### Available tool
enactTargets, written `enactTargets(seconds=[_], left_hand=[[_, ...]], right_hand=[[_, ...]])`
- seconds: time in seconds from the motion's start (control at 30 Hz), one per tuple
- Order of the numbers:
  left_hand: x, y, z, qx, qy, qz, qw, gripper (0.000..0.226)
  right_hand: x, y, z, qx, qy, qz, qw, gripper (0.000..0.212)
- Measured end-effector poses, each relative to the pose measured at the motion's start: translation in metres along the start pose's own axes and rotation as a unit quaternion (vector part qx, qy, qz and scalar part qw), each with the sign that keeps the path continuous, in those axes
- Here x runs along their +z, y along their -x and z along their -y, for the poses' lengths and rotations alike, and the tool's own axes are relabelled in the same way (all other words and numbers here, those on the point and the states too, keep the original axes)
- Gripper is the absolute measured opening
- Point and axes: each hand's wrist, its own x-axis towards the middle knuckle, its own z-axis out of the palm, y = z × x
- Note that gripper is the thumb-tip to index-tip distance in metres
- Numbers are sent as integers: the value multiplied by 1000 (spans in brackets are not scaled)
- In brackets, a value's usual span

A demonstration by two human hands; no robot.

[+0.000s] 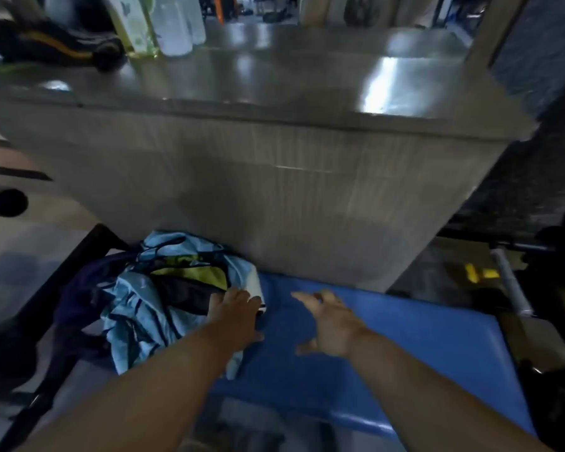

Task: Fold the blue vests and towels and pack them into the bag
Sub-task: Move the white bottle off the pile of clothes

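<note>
A flat blue padded bench top (405,334) lies below a grey wood-grain counter front (274,190). At the bench's left end sits a crumpled heap of light blue cloth with dark stripes (134,308), with yellow-green and black fabric in its middle; which pieces are vests or towels cannot be told. The left hand (232,313) rests on the heap's right edge, fingers flat and close together, beside a small white object (256,288). The right hand (330,321) hovers over the bench just right of the heap, fingers spread apart, empty. A dark purple bag-like fabric (79,298) lies left of the heap.
</note>
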Motion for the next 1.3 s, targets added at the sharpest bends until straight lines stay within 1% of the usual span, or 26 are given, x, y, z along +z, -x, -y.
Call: enactTargets(seconds=[0.17,0.23,0.3,0.4,0.43,0.47,0.53,0.57,0.6,0.63,0.77,0.87,0.93,1.0,1.07,1.17,1.23,1.3], left_hand=[[46,-31,41,-49,20,-38,998,80],[68,-46,56,-65,25,-35,997,88],[85,-61,68,-77,26,-31,996,91],[107,-87,78,-77,29,-54,995,84],[113,-97,80,-72,23,-73,994,81],[119,-107,81,-70,22,-96,993,84],[132,-126,79,-56,32,-134,989,111],[139,-136,79,-48,38,-159,985,118],[145,-145,80,-45,48,-178,982,117],[151,-154,80,-43,58,-191,979,111],[169,-180,81,-20,113,-238,964,73],[185,-195,85,-5,138,-299,944,67],[193,-202,87,2,139,-332,933,70],[199,-202,87,5,140,-332,933,77],[202,-202,88,6,134,-348,928,90],[202,-198,88,2,156,-338,928,112],[199,-190,84,6,180,-338,924,112],[195,-178,77,11,212,-341,916,110]], right_hand=[[44,-64,14,11,-14,6,1000,99],[64,-91,18,7,-11,14,1000,93],[80,-116,19,3,-14,4,1000,84],[104,-155,21,9,-48,-37,998,66],[110,-168,20,11,-65,-52,996,61],[116,-180,20,15,-79,-61,995,57],[125,-203,18,27,-101,-79,991,54],[128,-214,18,35,-116,-90,988,53],[131,-224,19,48,-140,-97,984,53],[132,-234,19,59,-171,-103,978,52],[135,-269,22,70,-257,-127,955,53],[137,-287,22,69,-314,-95,942,61],[138,-296,19,70,-323,-84,940,62],[140,-302,16,72,-329,-87,938,60],[143,-302,16,67,-335,-100,934,62],[148,-292,17,63,-365,-127,920,64],[154,-277,17,54,-399,-162,901,68],[161,-258,15,38,-424,-210,880,62]])
